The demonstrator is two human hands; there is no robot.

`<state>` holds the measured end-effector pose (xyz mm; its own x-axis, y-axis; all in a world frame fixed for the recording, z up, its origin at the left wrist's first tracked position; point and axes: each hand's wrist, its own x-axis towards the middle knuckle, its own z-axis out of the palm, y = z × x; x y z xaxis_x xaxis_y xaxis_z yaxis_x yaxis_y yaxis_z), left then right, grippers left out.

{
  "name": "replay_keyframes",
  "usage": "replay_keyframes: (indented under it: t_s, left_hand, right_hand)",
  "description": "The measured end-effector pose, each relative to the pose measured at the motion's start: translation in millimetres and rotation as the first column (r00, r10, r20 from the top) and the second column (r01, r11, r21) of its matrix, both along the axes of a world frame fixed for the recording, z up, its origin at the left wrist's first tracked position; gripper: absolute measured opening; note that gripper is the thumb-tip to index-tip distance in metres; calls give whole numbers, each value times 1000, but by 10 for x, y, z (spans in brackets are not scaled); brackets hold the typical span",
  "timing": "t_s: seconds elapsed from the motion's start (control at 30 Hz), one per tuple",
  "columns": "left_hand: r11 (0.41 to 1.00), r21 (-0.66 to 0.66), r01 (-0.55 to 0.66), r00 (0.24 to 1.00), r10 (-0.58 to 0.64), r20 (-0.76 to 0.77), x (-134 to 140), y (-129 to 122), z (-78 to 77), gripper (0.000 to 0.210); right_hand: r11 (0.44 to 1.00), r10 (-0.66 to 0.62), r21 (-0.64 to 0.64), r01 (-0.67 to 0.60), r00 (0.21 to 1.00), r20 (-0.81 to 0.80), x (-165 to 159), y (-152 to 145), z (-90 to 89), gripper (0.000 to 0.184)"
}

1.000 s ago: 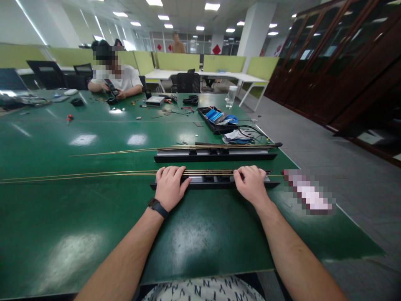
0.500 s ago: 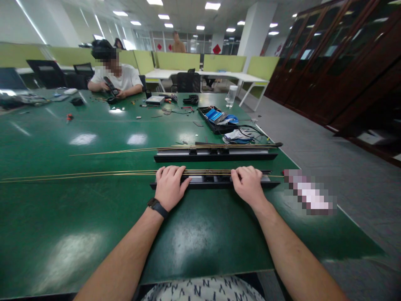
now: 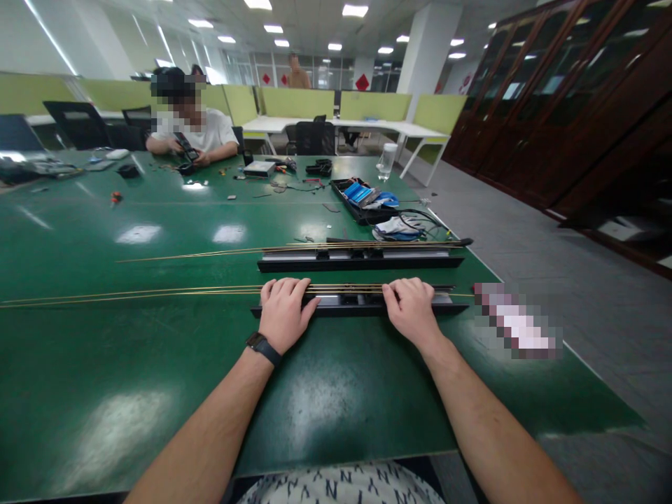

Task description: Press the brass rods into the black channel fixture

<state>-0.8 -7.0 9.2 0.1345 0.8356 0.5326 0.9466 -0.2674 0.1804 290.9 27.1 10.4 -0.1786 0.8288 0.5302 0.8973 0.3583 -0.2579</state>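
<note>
A long black and silver rail (image 3: pixel 330 311) lies across the table in front of me, with thin gold-coloured rods (image 3: pixel 346 288) running along its far side and out to the left. My left hand (image 3: pixel 283 311) is closed over the rail's left part, fingers bent over the far edge and rods, thumb on the near side. Toward the right end, my right hand (image 3: pixel 412 308) grips the same rail with curled fingers. What lies under both sets of fingertips is hidden. A second similar rail (image 3: pixel 362 264), also with gold rods, lies parallel just beyond.
A black tray (image 3: pixel 362 213) holding blue packets stands beyond the rails, with gloves (image 3: pixel 399 228) beside it. A blurred pinkish thing (image 3: pixel 517 322) lies near the right table edge. Across the green table (image 3: pixel 173 364) sits a person (image 3: pixel 199 133) handling a dark device. A clear bottle (image 3: pixel 387 162) stands farther back.
My right hand has slid slightly to the left along the near rail. My left hand and both rails look the same.
</note>
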Motion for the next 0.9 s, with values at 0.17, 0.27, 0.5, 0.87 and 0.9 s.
replay_keyframes:
  t_s: [0.17,0.27,0.5,0.87,0.9]
  left_hand:
    - [1000,-1,9,1000,-9,7,-4,5,-2,38]
    - [1000,-2,6,1000,-6,12,-6,4,-3,37]
    - [1000,-4,4,1000,-4,9,-3,-1,-3,38]
    - [1000,-5,4,1000,-4,17,-9,6,-11,37]
    - [1000,-5,4,1000,-4,16,-7,5,-9,37]
  right_hand:
    - [996,-90,9,90,996,0,73,24,6,29]
    - [996,-94,-9,94,996,12,66,32,-17,30]
    - [999,-42,2,42,999,13,18,6,9,32]
    - [1000,-22,12,22,1000,-2,13,10,2,33]
    - [999,-43,15,43,999,-1,28,13,3,32]
